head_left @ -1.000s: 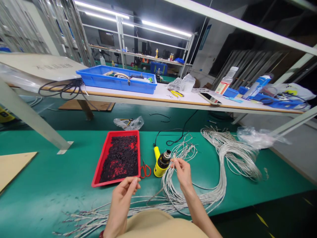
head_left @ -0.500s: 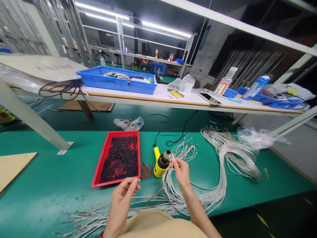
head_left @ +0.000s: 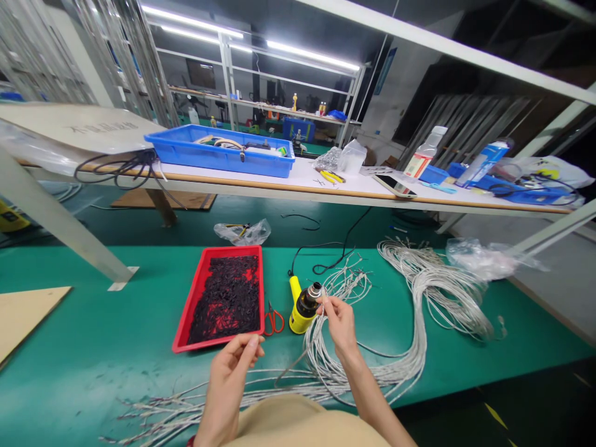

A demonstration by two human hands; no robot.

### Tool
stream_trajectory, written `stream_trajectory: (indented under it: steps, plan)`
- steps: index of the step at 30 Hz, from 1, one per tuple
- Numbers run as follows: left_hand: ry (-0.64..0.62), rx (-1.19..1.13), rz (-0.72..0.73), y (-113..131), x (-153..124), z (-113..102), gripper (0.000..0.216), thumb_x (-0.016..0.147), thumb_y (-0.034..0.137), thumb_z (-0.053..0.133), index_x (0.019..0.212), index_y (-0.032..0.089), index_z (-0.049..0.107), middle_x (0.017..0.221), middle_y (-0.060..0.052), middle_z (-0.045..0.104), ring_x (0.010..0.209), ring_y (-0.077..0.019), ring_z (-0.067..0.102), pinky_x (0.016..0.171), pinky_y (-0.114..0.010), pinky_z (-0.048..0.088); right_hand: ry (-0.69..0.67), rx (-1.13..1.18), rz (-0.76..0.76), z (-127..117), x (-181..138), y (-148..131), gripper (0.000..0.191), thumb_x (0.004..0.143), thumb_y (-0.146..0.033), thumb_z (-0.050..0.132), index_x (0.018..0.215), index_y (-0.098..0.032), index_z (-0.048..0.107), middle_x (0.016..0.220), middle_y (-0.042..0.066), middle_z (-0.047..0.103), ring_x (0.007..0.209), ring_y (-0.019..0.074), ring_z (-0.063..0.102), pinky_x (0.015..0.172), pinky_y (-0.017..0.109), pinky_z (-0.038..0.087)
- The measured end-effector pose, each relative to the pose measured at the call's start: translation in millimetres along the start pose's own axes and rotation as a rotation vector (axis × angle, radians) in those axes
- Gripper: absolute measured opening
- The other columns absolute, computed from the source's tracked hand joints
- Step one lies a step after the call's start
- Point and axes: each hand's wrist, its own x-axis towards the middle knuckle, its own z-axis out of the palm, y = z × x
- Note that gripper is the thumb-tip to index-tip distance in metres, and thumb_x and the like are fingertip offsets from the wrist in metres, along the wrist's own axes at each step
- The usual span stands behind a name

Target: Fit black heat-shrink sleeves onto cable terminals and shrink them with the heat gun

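Observation:
My right hand (head_left: 339,320) pinches the end of a thin cable beside the nozzle of a yellow and black heat gun (head_left: 302,310), which stands nozzle-up on the green bench. My left hand (head_left: 235,366) is closed, thumb against fingers, just in front of a red tray (head_left: 179,329); whatever it holds, if anything, cannot be made out. Short black tube-like pieces (head_left: 223,298) fill the tray. Scissors (head_left: 274,320) with red handles lie between tray and heat gun. A bundle of grey-white cables (head_left: 414,335) curves round behind my right hand, its stripped ends (head_left: 149,413) fanning out at front left.
Above the bench runs a shelf (head_left: 270,183) holding a blue tray (head_left: 218,161), yellow-handled pliers (head_left: 331,176), a phone (head_left: 393,185) and a bottle (head_left: 424,152). A black cord (head_left: 349,239) trails back from the heat gun. Clear plastic bags (head_left: 484,257) lie at right.

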Motion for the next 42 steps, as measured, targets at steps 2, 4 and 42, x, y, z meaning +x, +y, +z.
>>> stream_trajectory:
  steps: [2,4,42]
  plan:
    - [-0.001,-0.001,0.002,-0.4,0.2,0.3,0.036,0.067,0.052,0.069,0.076,0.017,0.069,0.064,-0.001,0.064,0.063,-0.0154,0.051,0.060,-0.024,0.039,0.004,-0.002,0.001,-0.3,-0.1,0.5,0.043,0.084,-0.053,0.053,0.083,-0.014,0.071,0.059,0.004,0.065,0.056,0.0163,0.057,0.056,0.025,0.042]
    - [-0.006,-0.002,0.001,-1.6,0.7,0.1,0.035,0.067,0.051,0.069,0.077,0.018,0.069,0.064,-0.001,0.064,0.063,-0.0148,0.051,0.060,-0.023,0.039,0.006,-0.003,-0.003,-0.7,-0.4,1.2,0.043,0.084,-0.053,0.053,0.083,-0.014,0.071,0.060,0.004,0.065,0.056,0.0161,0.057,0.056,0.024,0.042]
    - [-0.001,0.023,0.015,0.7,-0.4,2.6,0.040,0.067,0.056,0.067,0.075,0.017,0.069,0.062,-0.002,0.063,0.062,-0.0163,0.051,0.059,-0.025,0.039,0.016,-0.010,0.003,-3.1,-4.0,-1.5,0.041,0.085,-0.051,0.053,0.083,-0.014,0.071,0.059,0.004,0.065,0.056,0.0164,0.057,0.056,0.025,0.042]
